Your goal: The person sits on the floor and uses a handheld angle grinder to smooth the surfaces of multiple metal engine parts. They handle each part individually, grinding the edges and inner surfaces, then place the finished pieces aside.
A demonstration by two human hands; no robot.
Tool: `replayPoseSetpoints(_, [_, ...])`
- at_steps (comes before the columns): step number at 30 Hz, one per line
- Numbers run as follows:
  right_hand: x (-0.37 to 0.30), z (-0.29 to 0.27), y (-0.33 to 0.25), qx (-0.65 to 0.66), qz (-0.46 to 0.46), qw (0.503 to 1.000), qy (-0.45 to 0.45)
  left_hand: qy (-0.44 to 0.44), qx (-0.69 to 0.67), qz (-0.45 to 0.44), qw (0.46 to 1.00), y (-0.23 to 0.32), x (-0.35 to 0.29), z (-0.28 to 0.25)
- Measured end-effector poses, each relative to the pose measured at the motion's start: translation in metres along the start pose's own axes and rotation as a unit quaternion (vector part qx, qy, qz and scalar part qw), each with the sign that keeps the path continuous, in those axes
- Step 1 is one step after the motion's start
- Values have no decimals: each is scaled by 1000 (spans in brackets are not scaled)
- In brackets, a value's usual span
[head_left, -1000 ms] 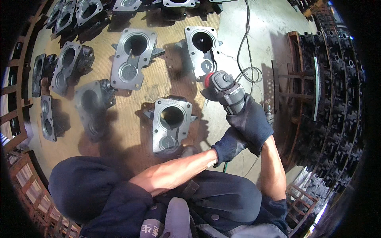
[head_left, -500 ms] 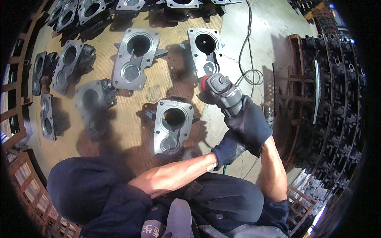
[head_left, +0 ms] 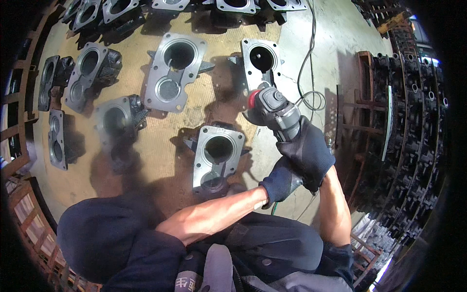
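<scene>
An angle grinder with a red ring at its head is held over the near end of a metal casting. Its head hides that end of the casting's flat machined face, so contact cannot be made out. My right hand, in a dark blue glove, is wrapped round the grinder's body. Behind it my left hand, gloved alike, is closed on the grinder's rear part; its fingers are mostly hidden. Closer to me lies another casting with a large round bore, and to the left a wider casting.
More castings lie on the tan sheet to the left and along the far side. A cable loops over the concrete floor. A rack stacked with dark parts stands at the right; rusty metal frames line the left.
The whole view has shifted slightly, with the castings appearing farther right. Relative to the casting, the grinder has moved a little away from me, covering more of its near end. Both hands keep their hold.
</scene>
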State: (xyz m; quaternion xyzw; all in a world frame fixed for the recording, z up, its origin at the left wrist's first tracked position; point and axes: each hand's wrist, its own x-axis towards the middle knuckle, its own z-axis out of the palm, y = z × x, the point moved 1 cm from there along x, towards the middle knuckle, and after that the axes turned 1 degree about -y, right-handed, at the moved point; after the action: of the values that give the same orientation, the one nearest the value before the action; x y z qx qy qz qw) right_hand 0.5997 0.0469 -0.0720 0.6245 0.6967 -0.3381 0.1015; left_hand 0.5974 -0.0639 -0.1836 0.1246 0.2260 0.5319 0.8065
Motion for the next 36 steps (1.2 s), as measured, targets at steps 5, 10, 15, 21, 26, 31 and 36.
replayPoseSetpoints(5, [19,-2,-5,17,-20,1000,15,-35,173,17,984,20,18,-14])
replayPoseSetpoints(10, [21,-11,-6,-1,-2,1000,22,-23,96,-14,995,14,22,-13])
replayPoseSetpoints(15, [-6,4,10,-5,26,1000,-10,-12,185,-28,982,9,-9,5])
replayPoseSetpoints(21, [16,-7,-7,-2,-15,999,29,-31,63,30,997,-12,22,-25])
replayPoseSetpoints(26, [31,-8,-9,-44,-25,999,18,-17,143,11,990,12,25,-23])
replayPoseSetpoints(31, [7,1,1,-2,-5,1000,12,-33,-90,-68,993,-8,6,-12])
replayPoseSetpoints(36, [36,-11,-13,5,-19,1000,4,-24,73,-72,994,36,30,-19])
